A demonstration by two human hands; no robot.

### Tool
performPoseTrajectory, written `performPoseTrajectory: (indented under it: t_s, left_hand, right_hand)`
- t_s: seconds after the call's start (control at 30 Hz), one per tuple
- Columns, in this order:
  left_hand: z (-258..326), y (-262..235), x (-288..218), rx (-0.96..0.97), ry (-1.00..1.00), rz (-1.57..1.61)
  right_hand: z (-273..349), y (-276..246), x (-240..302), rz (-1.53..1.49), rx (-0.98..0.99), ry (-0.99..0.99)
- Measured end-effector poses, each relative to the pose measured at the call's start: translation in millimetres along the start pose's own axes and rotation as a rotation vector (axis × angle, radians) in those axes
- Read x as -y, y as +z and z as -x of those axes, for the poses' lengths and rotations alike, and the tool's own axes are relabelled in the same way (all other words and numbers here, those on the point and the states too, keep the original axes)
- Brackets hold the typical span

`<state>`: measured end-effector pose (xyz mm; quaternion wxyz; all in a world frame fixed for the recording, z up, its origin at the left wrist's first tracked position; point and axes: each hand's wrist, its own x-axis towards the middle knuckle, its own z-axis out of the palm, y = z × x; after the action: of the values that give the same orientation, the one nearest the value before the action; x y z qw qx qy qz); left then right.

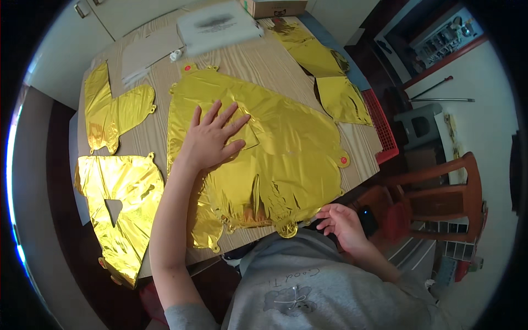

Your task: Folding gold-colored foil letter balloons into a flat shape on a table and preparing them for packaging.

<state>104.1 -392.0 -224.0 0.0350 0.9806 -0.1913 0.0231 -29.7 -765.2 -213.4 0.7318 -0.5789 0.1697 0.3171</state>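
Note:
A large gold foil balloon (297, 132), flat and uninflated, lies over the middle of the wooden table. My left hand (212, 137) rests on it palm down, fingers spread. At the balloon's lower right edge, near my body, my right hand (341, 224) has its fingers bent, with the fingertips pinched at the foil rim. Small tabs stick out around the balloon, some with red dots. Its near edge is creased and puckered. Another piece of gold foil (206, 228) pokes out beneath my left forearm.
More flat gold foil balloons lie at the left, one letter-shaped (132, 192) and one branched (118, 115), and another (324, 71) at the far right. A white plastic packet (217, 30) and a cardboard box (278, 7) sit at the back. A red basket (380, 129) and wooden chair (440, 192) stand right.

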Motion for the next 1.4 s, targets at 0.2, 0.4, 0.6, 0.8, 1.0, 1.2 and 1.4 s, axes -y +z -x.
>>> performPoseTrajectory:
  t_s: [0.2,0.4,0.6,0.8,1.0,1.2,1.4]
  left_hand:
    - [-1,0,0,-0.013,-0.002,0.009]
    - [1,-1,0,0.010,-0.006,0.010]
    - [1,0,0,-0.025,0.005,0.007]
    - [3,1,0,-0.061,0.009,0.003]
    - [4,-3,-1,-0.052,0.008,0.010]
    - [6,-5,-2,-0.060,0.008,0.030]
    - [6,-2,0,-0.081,0.020,0.028]
  right_hand:
    - [2,4,2,-0.105,0.002,0.042]
    - [2,10,4,-0.186,0.025,-0.065]
    - [-21,2,14,0.041,-0.022,-0.250]
    - [-22,48,26,0.766,-0.223,-0.920]
    - [-28,116,33,1.061,0.092,-1.238]
    - [-43,139,15,1.273,0.255,-1.257]
    - [-49,136,11,1.222,0.406,-1.229]
